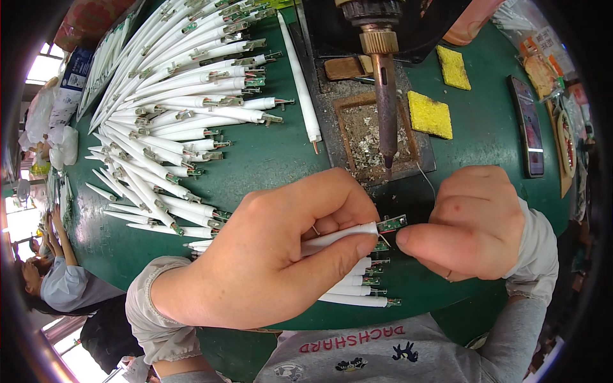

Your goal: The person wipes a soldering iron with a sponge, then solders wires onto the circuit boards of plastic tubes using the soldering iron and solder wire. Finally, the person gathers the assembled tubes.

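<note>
Between the thumb and fingers of my left hand (268,249) is a white tapered plastic tube (341,239), lying nearly level. A small green circuit board (392,223) sticks out of its right end, with short thin wires beside it. My right hand (472,223) is closed just right of that board, its thumb tip close to it. A thin silvery solder wire (433,184) curves down into the right hand; the fingers hide its end. Above both hands a soldering iron (386,108) points tip down over a metal tray (408,169) with solder residue.
Many similar white tubes (159,140) with boards lie fanned out at left; several more (354,290) lie below my hands. One tube (299,83) lies apart near the tray. Yellow sponges (430,115), a phone (527,127) and plastic bags (543,38) are at right. Another person (70,281) sits far left.
</note>
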`<action>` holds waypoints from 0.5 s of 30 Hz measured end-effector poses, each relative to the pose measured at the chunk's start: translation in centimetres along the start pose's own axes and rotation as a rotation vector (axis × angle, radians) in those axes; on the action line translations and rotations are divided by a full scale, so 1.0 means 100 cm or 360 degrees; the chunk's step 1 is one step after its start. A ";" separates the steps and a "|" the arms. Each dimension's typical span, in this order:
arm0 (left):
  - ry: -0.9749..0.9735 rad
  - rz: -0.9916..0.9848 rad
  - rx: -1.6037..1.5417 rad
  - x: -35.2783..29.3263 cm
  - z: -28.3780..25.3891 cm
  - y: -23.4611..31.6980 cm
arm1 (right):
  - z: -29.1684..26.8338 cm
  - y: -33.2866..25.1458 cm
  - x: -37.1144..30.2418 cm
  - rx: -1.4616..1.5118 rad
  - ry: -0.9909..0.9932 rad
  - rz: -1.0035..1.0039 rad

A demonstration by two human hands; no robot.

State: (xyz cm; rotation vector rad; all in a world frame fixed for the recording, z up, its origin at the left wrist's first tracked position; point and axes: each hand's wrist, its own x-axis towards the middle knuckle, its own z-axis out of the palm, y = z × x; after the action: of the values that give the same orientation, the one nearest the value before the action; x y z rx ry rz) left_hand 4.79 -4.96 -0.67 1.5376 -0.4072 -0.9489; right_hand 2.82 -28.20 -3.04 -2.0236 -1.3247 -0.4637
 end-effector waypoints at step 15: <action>0.0120 0.0360 0.0571 0.003 -0.001 -0.004 | 0.010 -0.006 0.002 0.0000 0.0001 0.0292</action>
State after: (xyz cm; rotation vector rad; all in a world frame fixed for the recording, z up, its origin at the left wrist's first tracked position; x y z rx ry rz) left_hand 4.91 -5.04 -1.12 1.7988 -0.7106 -0.6622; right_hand 2.34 -27.19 -3.40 -2.1207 -1.1251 -0.3800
